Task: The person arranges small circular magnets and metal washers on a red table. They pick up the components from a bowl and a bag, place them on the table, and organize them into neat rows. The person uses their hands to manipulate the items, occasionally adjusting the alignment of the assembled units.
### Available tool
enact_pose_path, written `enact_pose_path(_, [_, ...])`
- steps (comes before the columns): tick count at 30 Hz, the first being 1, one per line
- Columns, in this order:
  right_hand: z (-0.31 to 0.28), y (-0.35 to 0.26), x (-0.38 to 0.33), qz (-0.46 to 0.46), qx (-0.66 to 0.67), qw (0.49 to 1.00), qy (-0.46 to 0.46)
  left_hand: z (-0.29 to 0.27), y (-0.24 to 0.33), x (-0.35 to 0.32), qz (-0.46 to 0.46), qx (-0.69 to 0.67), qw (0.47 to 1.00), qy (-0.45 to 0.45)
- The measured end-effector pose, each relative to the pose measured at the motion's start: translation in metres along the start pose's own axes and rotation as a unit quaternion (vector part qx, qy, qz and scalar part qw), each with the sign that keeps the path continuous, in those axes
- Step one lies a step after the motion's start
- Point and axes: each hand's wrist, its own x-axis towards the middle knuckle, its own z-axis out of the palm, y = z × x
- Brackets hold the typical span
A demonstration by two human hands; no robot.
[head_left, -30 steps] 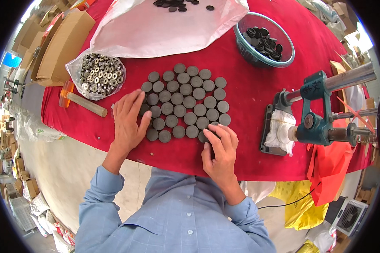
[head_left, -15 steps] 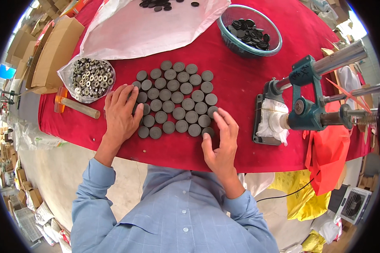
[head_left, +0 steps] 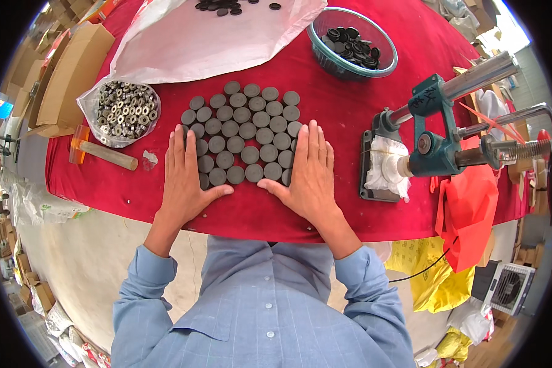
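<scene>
We had brought both palms flat against the cluster of dark grey discs (head_left: 242, 132) near the front edge of the red tabletop (head_left: 325, 104): left hand (head_left: 184, 178) and right hand (head_left: 310, 175), fingers spread, grasping nothing, where moments before the right had been picking at its corner. The discs looked squared up. The blue hand press (head_left: 432, 138) stood to the right.

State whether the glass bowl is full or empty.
Partly full: the glass bowl holds black rings across its bottom, well below the rim.
</scene>
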Motion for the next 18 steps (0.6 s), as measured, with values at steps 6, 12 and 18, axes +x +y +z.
enact_pose_path(6, [0.014, -0.005, 0.019, 0.008, -0.017, 0.999, 0.029, 0.006, -0.012, 0.011, -0.017, 0.014, 1.0, 0.02])
enact_pose_path(12, [-0.028, 0.015, 0.0, 0.006, 0.137, 0.987, 0.078, -0.006, -0.001, 0.001, -0.043, -0.024, 0.998, 0.033])
enact_pose_path(18, [-0.095, 0.067, -0.085, 0.148, 0.22, 0.921, 0.287, -0.003, 0.007, -0.033, -0.082, -0.08, 0.99, 0.08])
